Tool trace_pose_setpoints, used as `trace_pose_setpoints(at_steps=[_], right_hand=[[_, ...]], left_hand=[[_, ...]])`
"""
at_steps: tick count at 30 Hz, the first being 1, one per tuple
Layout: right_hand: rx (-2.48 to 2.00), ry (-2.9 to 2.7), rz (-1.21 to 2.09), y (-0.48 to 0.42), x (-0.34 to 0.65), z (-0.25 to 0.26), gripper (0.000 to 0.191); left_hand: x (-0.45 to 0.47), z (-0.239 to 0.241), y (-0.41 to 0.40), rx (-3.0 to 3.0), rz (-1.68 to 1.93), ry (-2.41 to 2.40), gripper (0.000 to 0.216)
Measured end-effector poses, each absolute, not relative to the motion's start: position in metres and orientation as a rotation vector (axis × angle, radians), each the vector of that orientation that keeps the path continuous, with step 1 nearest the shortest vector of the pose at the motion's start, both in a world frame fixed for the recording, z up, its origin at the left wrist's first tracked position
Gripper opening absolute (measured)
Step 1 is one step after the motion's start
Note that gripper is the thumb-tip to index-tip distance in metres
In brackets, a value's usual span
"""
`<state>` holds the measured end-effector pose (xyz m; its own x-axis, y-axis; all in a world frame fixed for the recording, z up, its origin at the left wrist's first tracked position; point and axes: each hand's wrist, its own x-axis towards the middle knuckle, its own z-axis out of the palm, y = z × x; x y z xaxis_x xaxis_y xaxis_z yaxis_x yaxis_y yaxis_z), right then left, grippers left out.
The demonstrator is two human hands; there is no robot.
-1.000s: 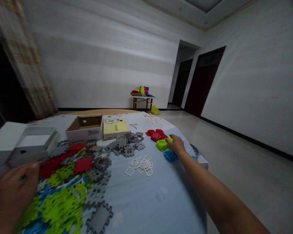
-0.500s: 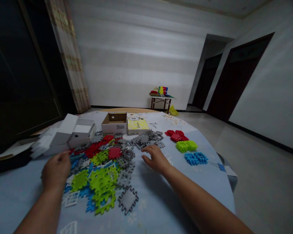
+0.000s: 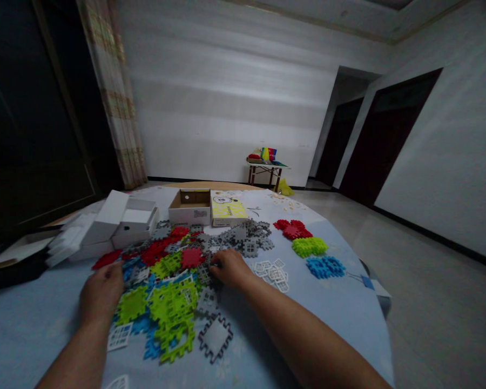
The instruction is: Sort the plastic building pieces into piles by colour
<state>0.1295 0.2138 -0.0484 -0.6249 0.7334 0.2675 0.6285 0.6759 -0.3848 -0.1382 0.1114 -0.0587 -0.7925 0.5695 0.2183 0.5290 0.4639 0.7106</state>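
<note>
A mixed heap of flat plastic interlocking tiles (image 3: 168,281) in red, green, blue and grey covers the table's left middle. My right hand (image 3: 229,267) rests on the heap's right side with its fingers curled onto grey tiles near a red one (image 3: 191,257). My left hand (image 3: 102,292) lies on the heap's left edge, fingers bent over blue and green pieces; what they grip is hidden. Sorted stacks sit to the right: red (image 3: 292,228), green (image 3: 309,246), blue (image 3: 325,266). Small white window pieces (image 3: 272,270) lie beside my right hand.
An open cardboard box (image 3: 189,206) and a yellow box (image 3: 228,210) stand at the table's back. White boxes (image 3: 119,221) sit at the left. The blue tablecloth (image 3: 328,308) ends at a rounded right edge. A small far table (image 3: 264,167) holds coloured things.
My right hand has come back from the sorted stacks at the right to the mixed heap, landing on grey tiles. My left hand has stayed at the heap's left edge. The view has swung left.
</note>
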Motion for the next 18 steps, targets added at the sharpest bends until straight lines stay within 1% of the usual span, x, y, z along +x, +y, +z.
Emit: trace_pose_setpoints(at_steps=[4,8,11,14,16,18], right_hand=[[-0.976,-2.378,0.415,0.224,0.147,-0.038,0.017],[-1.057,-2.274,0.477,0.254,0.166,-0.018,0.017],[-1.167,-2.157,0.327,0.281,0.176,-0.004,0.019],[-1.239,-2.066,0.108,0.296,0.175,0.001,0.028],[-1.209,-2.097,0.081,0.294,0.166,-0.003,0.031],[-1.109,-2.189,0.143,0.285,0.149,-0.012,0.031]], left_hand=[[-0.138,-0.062,0.114,0.946,1.28,2.64,0.046],[-0.137,-0.064,0.115,0.939,1.292,2.617,0.046],[-0.138,-0.065,0.115,0.916,1.303,2.606,0.046],[-0.138,-0.065,0.115,0.895,1.322,2.594,0.045],[-0.139,-0.066,0.116,0.883,1.336,2.582,0.045],[-0.14,-0.067,0.116,0.876,1.347,2.577,0.045]])
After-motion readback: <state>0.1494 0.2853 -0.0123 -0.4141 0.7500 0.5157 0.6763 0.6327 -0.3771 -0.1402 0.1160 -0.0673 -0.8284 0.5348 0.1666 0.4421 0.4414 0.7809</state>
